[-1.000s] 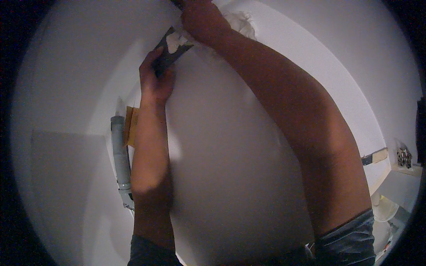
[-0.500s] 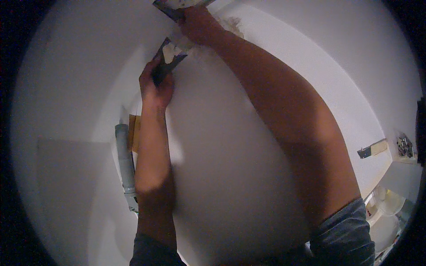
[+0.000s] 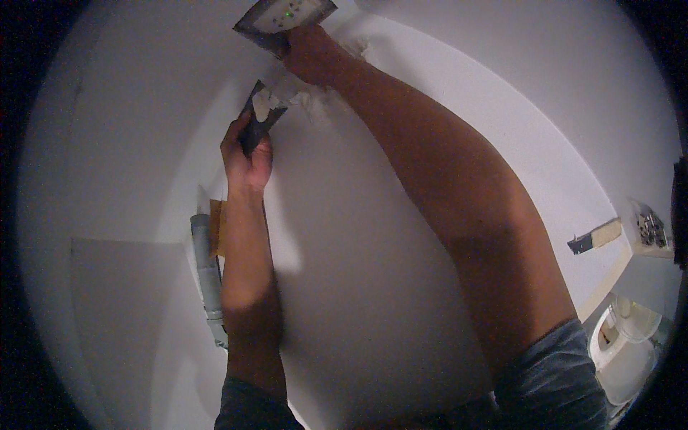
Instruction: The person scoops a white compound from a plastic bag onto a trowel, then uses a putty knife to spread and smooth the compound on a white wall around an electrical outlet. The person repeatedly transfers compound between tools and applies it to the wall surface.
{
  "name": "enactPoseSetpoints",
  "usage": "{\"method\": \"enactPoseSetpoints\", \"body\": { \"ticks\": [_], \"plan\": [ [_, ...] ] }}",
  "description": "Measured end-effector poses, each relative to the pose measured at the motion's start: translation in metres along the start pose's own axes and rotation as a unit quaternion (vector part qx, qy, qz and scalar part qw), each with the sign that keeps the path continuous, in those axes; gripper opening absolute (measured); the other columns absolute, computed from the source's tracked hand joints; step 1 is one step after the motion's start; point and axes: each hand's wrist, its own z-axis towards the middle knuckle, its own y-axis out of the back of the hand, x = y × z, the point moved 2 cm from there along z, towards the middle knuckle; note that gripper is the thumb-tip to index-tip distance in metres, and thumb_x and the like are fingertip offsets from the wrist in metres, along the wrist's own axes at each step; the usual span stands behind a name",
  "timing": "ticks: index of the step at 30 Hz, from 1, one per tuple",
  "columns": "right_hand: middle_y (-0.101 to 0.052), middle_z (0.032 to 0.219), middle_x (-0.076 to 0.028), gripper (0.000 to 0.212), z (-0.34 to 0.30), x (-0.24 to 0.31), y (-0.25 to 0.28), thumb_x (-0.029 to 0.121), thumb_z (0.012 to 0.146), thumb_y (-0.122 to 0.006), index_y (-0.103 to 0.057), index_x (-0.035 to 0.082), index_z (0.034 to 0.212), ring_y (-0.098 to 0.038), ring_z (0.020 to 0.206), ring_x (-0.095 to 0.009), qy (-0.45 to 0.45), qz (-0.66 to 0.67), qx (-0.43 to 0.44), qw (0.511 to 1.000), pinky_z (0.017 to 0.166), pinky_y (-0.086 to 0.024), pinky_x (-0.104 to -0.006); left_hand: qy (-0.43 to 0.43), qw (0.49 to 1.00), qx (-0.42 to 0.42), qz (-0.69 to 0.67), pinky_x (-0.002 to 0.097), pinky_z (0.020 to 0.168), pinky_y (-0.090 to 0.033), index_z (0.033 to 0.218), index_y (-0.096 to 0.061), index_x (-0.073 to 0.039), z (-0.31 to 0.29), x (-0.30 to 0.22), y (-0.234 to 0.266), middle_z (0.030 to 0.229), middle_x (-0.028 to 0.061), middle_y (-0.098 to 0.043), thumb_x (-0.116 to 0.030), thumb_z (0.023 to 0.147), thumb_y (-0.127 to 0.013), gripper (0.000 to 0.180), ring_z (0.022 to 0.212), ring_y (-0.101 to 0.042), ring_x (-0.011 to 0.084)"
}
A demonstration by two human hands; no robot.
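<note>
My left hand (image 3: pixel 247 163) is closed around a dark-bladed putty knife (image 3: pixel 252 137) with a lump of off-white filler on its blade. Farther off, at the top of the view, my right hand (image 3: pixel 314 59) grips a wider putty knife (image 3: pixel 252 30). Filler coats its face, dotted with dark specks and one green spot. Rough, pale filler (image 3: pixel 313 105) lies on the white surface between and beyond the two tools. The two blades are apart. My fingers hide most of both handles.
Left of my left forearm lie a grey tube (image 3: pixel 208 276) with a pale pointed tip and a brown piece (image 3: pixel 219 233). A flat tool (image 3: pixel 596 237) with a pale handle rests at right, near a cluster of small metallic bits (image 3: pixel 652 231). A white oval-rimmed item (image 3: pixel 608 340) is at lower right.
The view has shifted somewhat. Both hands appear lower in the picture, and more of the wide putty knife's coated face shows. Both knives remain held.
</note>
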Motion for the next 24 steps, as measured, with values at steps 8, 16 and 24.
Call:
{"method": "enactPoseSetpoints", "body": {
  "ticks": [8, 16, 24],
  "plan": [
    [-0.073, 0.101, -0.027, 0.032, -0.004, 0.0, 0.01, 0.021, 0.089, -0.063, -0.071, -0.002, 0.109, -0.07, 0.097, -0.047, -0.003, 0.02, -0.047, 0.999, 0.091, -0.057, -0.0526, 0.013, 0.997, 0.06, 0.037, 0.0228, 0.058, -0.058, 0.105, -0.067, -0.003, -0.006, 0.001, -0.009, 0.093, 0.0053, -0.071, -0.01, 0.098, -0.061, 0.012, 0.072, -0.068, 0.0134],
    [-0.074, 0.096, -0.026, 0.037, -0.012, -0.005, 0.043, 0.03, 0.088, -0.066, -0.073, 0.0, 0.109, -0.072, 0.093, -0.042, -0.018, 0.09, -0.14, 0.986, 0.089, -0.057, -0.0507, -0.045, 0.995, 0.021, 0.082, 0.0271, 0.069, -0.058, 0.106, -0.069, -0.005, -0.007, 0.008, -0.021, 0.096, 0.0055, -0.072, -0.013, 0.097, -0.062, 0.015, 0.084, -0.069, 0.0151],
    [-0.076, 0.087, -0.021, 0.038, -0.01, -0.013, 0.058, 0.033, 0.088, -0.066, -0.074, -0.003, 0.096, -0.075, 0.086, -0.037, -0.066, 0.236, -0.273, 0.93, 0.083, -0.06, -0.0447, 0.02, 0.999, 0.038, 0.013, 0.0276, 0.063, -0.053, 0.103, -0.069, -0.005, 0.008, -0.013, 0.014, 0.101, 0.0076, -0.073, -0.011, 0.096, -0.062, 0.011, 0.081, -0.068, 0.0163]
  ]
}}
